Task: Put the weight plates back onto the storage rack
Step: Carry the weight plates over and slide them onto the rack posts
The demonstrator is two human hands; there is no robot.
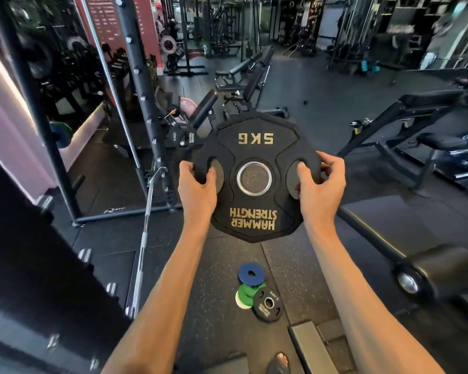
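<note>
I hold a black 5 kg weight plate (pixel 254 147) with gold lettering up in front of me, its face towards the camera. My left hand (pixel 196 188) grips its left handle slot, thumb through the opening. My right hand (pixel 320 184) grips the right slot the same way. On the floor below lie a blue plate (pixel 251 273), a green plate (pixel 247 291) over a white one, and a small black 2.5 kg plate (pixel 268 305). A black 10 kg plate (pixel 180 137) hangs on a peg of the black rack upright (pixel 141 85) to the left.
A chrome barbell (pixel 143 238) leans by the rack's base. Benches stand ahead (pixel 243 76) and at the right (pixel 416 109). A padded bench end with a roller (pixel 427 271) lies close at my right. A dark frame with pegs (pixel 38 265) fills the lower left.
</note>
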